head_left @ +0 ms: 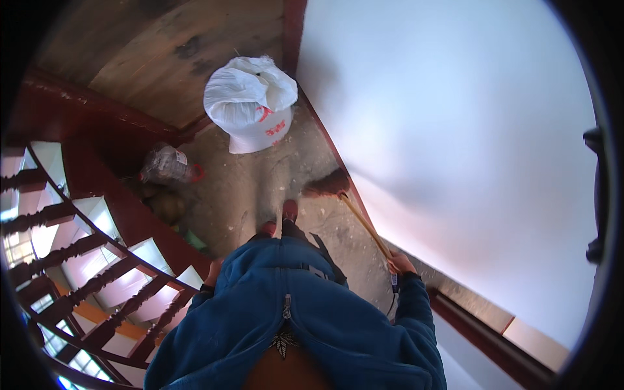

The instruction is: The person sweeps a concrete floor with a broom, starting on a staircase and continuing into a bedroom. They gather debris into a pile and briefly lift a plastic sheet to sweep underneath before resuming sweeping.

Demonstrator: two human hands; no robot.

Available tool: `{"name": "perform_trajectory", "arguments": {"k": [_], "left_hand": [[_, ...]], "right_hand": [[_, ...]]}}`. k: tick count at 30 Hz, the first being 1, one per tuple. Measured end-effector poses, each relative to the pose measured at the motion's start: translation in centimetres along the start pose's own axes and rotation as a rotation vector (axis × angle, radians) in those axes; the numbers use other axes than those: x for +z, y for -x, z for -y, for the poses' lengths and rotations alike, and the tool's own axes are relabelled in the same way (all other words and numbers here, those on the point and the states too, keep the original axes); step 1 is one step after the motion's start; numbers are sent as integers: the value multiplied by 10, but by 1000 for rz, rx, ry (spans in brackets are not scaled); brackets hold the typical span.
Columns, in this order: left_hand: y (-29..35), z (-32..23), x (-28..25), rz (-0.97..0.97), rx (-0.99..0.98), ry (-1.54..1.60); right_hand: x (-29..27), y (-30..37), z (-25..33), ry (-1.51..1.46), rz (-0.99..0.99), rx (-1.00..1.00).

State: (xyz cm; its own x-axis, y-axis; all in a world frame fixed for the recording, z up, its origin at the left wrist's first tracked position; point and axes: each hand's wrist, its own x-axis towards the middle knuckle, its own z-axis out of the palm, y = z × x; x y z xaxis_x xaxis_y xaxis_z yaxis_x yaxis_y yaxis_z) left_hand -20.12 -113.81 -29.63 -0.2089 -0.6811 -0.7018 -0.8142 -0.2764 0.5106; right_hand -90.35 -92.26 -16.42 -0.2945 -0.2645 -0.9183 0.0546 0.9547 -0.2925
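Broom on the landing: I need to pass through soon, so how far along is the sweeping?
Done: cannot tell; no swept pile shows. In hand: the right hand grips the broom, bristles on the floor by the wall. Left: the floor looks dusty, with a clear bag and white sack standing there.

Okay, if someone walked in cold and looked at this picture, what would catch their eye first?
Probably the bulging white sack, standing on the gritty landing against the white wall, straight ahead of the person's feet. Next, the broom: the right hand closes its grip on the handle, brush head down on the floor by the wall. Dark red banisters fan out at lower left.
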Motion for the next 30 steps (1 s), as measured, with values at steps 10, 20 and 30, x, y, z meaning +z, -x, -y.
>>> {"name": "perform_trajectory", "arguments": {"k": [10,20,30], "left_hand": [[-20,-63,-38,201,258,-203],[-11,-61,-46,308,231,-375],[58,-140,21,224,136,-335]], "right_hand": [[100,176,-172,151,-343,234],[214,141,-109,214,-429,-313],[159,67,-159,231,-395,-190]]}}
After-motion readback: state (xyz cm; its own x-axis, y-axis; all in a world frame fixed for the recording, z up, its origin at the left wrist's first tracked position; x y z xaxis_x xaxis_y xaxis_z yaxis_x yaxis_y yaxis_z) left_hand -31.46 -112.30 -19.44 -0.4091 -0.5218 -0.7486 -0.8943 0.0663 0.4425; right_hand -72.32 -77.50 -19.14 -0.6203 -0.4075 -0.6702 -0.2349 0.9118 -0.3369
